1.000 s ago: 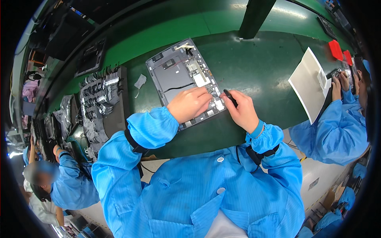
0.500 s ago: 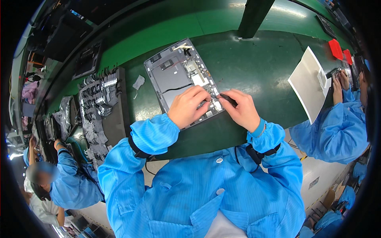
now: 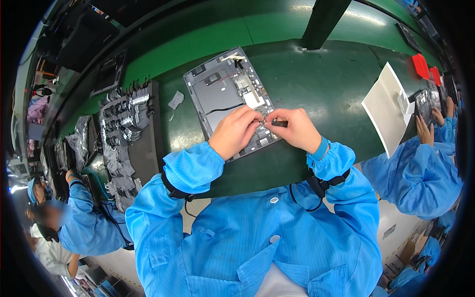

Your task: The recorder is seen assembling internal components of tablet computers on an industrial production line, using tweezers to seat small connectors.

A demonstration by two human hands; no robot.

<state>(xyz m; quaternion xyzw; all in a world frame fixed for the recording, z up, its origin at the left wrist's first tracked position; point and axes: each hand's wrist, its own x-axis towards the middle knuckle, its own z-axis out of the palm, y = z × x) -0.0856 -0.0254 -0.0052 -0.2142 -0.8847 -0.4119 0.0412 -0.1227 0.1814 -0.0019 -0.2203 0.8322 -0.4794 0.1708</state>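
Gripped a dark tool (image 3: 280,123) in the curled right hand (image 3: 297,129). Pinched the left hand (image 3: 234,129) nearly together at the fingertips just beside; could not tell on what, if anything. Had both over a grey device casing (image 3: 213,94) on the green tabletop (image 3: 326,106). Noted a grey scrap (image 3: 176,100) left of it and, farther, red bins (image 3: 420,67).

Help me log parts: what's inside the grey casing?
The casing shows a black cable, a white patch and a circuit board; whatever lies beneath the left hand can't be seen.
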